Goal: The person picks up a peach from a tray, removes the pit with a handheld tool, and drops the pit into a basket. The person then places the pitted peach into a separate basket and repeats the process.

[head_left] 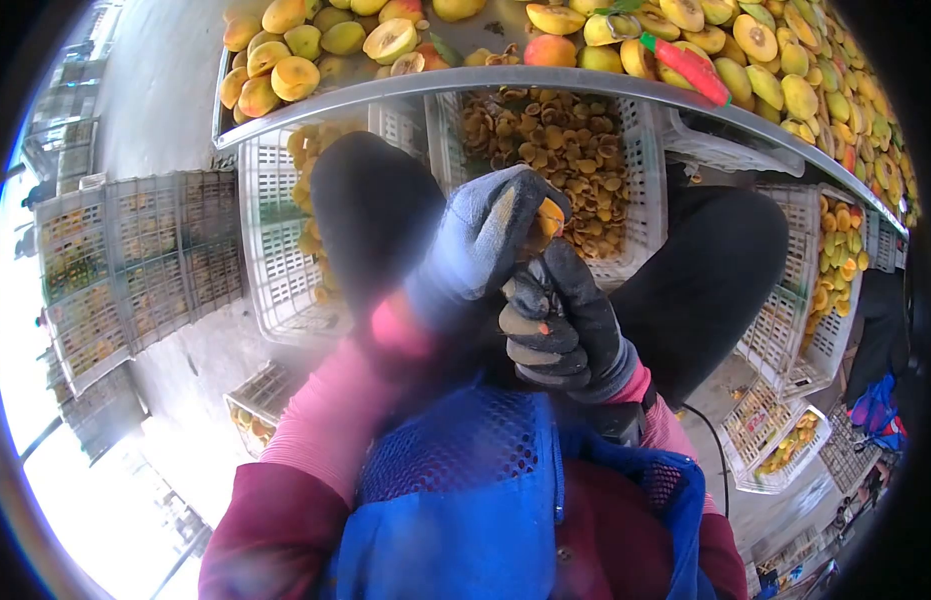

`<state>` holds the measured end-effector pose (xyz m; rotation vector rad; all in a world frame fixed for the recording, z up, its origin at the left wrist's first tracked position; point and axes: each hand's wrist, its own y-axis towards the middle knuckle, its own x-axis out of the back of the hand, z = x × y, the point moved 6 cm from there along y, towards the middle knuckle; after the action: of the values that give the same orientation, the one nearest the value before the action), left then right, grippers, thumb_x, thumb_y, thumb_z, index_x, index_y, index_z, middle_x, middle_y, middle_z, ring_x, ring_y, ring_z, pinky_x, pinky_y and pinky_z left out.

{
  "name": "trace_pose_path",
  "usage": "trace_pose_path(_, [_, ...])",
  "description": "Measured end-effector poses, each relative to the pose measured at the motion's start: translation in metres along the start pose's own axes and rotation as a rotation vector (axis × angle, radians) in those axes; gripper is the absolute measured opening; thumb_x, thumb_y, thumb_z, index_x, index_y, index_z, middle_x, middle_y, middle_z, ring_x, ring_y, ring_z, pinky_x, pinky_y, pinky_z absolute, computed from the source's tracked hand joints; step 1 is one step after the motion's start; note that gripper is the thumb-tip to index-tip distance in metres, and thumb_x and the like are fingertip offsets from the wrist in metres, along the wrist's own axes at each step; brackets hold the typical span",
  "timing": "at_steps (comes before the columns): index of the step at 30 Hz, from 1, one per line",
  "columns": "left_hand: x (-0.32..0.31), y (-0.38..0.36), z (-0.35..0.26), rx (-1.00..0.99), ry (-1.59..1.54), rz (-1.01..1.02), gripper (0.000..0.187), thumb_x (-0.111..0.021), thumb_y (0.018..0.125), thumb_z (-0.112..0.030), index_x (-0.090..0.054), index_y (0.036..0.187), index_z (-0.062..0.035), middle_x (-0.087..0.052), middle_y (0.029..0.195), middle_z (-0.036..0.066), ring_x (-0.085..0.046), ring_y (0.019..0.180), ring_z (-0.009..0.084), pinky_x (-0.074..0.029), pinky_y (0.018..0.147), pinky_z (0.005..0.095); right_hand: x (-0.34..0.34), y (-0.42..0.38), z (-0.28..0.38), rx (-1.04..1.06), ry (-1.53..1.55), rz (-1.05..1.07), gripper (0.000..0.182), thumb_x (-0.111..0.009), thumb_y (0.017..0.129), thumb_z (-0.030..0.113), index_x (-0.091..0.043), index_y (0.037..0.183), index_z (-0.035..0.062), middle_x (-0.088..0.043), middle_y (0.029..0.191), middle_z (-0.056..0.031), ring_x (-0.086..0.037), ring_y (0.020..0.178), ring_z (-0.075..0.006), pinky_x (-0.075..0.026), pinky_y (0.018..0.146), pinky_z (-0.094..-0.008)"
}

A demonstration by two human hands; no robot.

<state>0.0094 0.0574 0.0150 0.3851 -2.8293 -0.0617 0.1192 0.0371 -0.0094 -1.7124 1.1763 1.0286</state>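
Observation:
My left hand (pixel 490 228), in a grey-blue work glove, is closed round a piece of orange-yellow peach (pixel 550 217); most of the fruit is hidden by the fingers. Just below and to the right, my right hand (pixel 563 325), in a dark grey glove, is closed with its thumb side close against the fruit. Whatever it grips is hidden by the curled fingers. An orange scrap sticks to that glove. Both hands are above my lap, in front of a white crate (pixel 643 180) of brown fruit scraps (pixel 575 135).
A metal-edged table (pixel 405 88) heaped with whole and halved peaches (pixel 755 45) spans the front. On it lies a red-handled tool (pixel 685 70). White crates (pixel 275 265) flank my knees; a crate of yellow fruit halves (pixel 835 260) is at right. Stacked crates (pixel 135 260) stand left.

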Motion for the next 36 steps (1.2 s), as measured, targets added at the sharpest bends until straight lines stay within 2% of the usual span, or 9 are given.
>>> trace_pose_path(6, [0.000,-0.035,0.047,0.078,-0.019,-0.296,0.014,-0.052,0.088,-0.007,-0.055,0.099,0.0023,-0.059,0.080,0.015,-0.059,0.070,0.0241,-0.048,0.062,0.0303,-0.036,-0.007,0.008,0.082,0.056,0.468,0.049,-0.037,0.094,0.050,-0.050,0.092,0.0031,-0.042,0.059,-0.0007,-0.039,0.038,-0.0071,-0.031,0.027,-0.0190])
trace_pose_path(10, [0.032,-0.056,0.059,0.227,-0.225,-0.456,0.036,-0.055,0.087,-0.003,-0.043,0.120,0.0016,-0.059,0.089,0.016,-0.058,0.070,0.0260,-0.049,0.067,0.0323,0.044,0.004,0.037,0.225,0.071,-0.176,0.048,-0.037,0.094,0.051,-0.053,0.086,0.0069,-0.036,0.054,0.0028,-0.028,0.035,-0.0062,-0.023,0.029,-0.0208])
trace_pose_path(14, [0.076,-0.092,-0.006,-0.181,1.086,-0.486,0.049,-0.065,0.080,-0.012,-0.047,0.121,0.0056,-0.059,0.106,0.020,-0.059,0.094,0.0320,-0.047,0.082,0.0373,0.045,0.002,0.033,0.194,-0.338,-0.314,0.046,-0.038,0.093,0.052,-0.054,0.084,0.0095,-0.035,0.052,0.0032,-0.028,0.035,-0.0066,-0.024,0.030,-0.0203])
trace_pose_path(17, [0.149,-0.111,0.022,0.493,1.112,-0.450,0.020,-0.055,0.086,-0.016,-0.064,0.098,-0.0038,-0.062,0.097,0.012,-0.061,0.082,0.0288,-0.048,0.074,0.0341,0.042,-0.003,0.043,0.241,-0.432,-0.396,0.045,-0.040,0.092,0.052,-0.054,0.084,0.0108,-0.036,0.052,0.0031,-0.029,0.035,-0.0068,-0.025,0.030,-0.0208])
trace_pose_path(19, [0.171,-0.111,0.031,0.388,1.330,-0.379,0.019,-0.057,0.084,-0.014,-0.065,0.099,-0.0041,-0.062,0.098,0.013,-0.061,0.083,0.0279,-0.048,0.075,0.0353,0.049,-0.003,0.047,0.259,-0.450,-0.462,0.044,-0.041,0.092,0.053,-0.054,0.084,0.0110,-0.036,0.052,0.0032,-0.030,0.034,-0.0069,-0.025,0.030,-0.0213])
trace_pose_path(27, [0.174,0.074,0.068,0.452,1.137,-0.453,0.050,-0.063,0.076,-0.047,-0.057,0.105,-0.0062,-0.064,0.091,0.016,-0.060,0.091,0.0316,-0.046,0.077,0.0388,0.053,0.002,0.066,0.353,-0.808,-0.776,0.045,-0.049,0.085,0.058,-0.051,0.082,0.0131,-0.036,0.052,0.0043,-0.028,0.036,-0.0064,-0.023,0.033,-0.0211])
trace_pose_path(32, [0.167,0.099,0.089,0.427,0.543,-0.335,0.048,-0.074,0.067,-0.030,-0.057,0.103,-0.0028,-0.062,0.096,0.014,-0.059,0.091,0.0293,-0.046,0.080,0.0360,0.037,0.002,0.082,0.360,-0.621,-0.759,0.046,-0.051,0.085,0.057,-0.050,0.085,0.0108,-0.038,0.053,0.0033,-0.030,0.036,-0.0063,-0.024,0.033,-0.0210])
trace_pose_path(33, [0.158,0.095,0.065,0.120,0.779,-0.387,0.040,-0.075,0.071,-0.012,-0.056,0.104,0.0021,-0.062,0.094,0.009,-0.059,0.084,0.0123,-0.048,0.076,0.0265,0.032,0.002,0.084,0.361,-0.625,-0.762,0.047,-0.050,0.086,0.056,-0.050,0.086,0.0097,-0.040,0.054,0.0029,-0.032,0.036,-0.0065,-0.025,0.033,-0.0211])
trace_pose_path(36, [0.117,0.064,0.031,0.047,0.455,-0.399,0.039,-0.073,0.067,-0.016,-0.060,0.101,-0.0023,-0.061,0.097,0.013,-0.057,0.092,0.0263,-0.045,0.081,0.0353,-0.005,0.007,0.087,0.601,-0.877,-0.634,0.038,-0.049,0.091,0.043,-0.050,0.088,0.0056,-0.045,0.055,0.0008,-0.038,0.036,-0.0087,-0.028,0.033,-0.0224])
